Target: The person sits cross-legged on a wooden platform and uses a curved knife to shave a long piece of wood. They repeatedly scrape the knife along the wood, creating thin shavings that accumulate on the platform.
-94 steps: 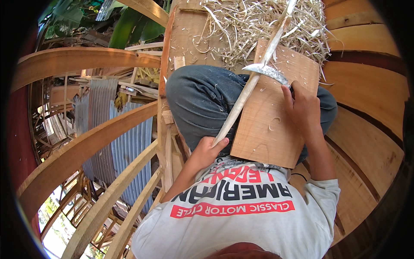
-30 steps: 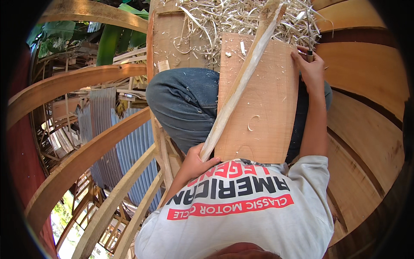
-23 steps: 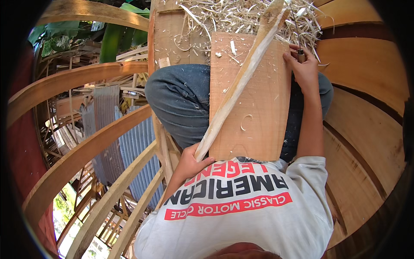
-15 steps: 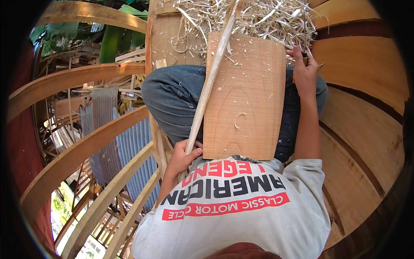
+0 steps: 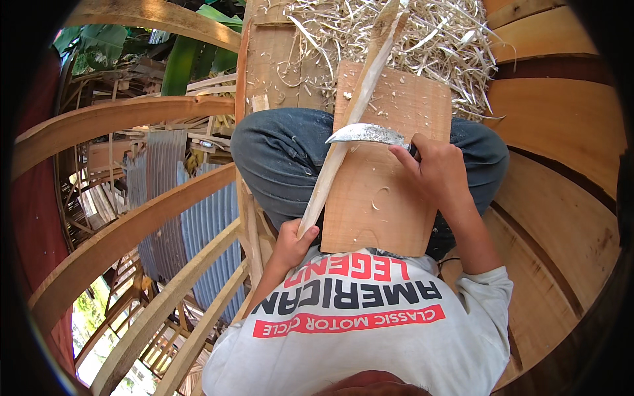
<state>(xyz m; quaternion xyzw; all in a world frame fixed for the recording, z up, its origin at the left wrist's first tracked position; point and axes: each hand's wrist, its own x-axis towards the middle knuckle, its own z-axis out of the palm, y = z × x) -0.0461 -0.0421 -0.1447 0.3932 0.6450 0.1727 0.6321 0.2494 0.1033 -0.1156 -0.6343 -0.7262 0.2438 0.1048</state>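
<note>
A long pale wooden stick (image 5: pixel 325 183) slants from my waist up and away to the far edge of the view. Its near end is gripped by my left hand (image 5: pixel 295 243), fingers wrapped round it. My right hand (image 5: pixel 438 170) is closed on the dark handle of a curved knife (image 5: pixel 370 134), whose blade lies across the stick, tip pointing left. Under both is a flat wooden board (image 5: pixel 389 211) resting over my lap between my knees, with small chips and a curl on it.
A heap of wood shavings (image 5: pixel 436 46) covers the planks beyond the board. Slatted wooden rails (image 5: pixel 132 122) stand at the left, with corrugated sheets (image 5: pixel 211 231) below them. A curved plank wall (image 5: pixel 555 125) rises on the right.
My right hand has swung in from the far right with the knife, bringing its blade onto the stick. My left hand keeps its hold, and the board sits at a slightly different tilt.
</note>
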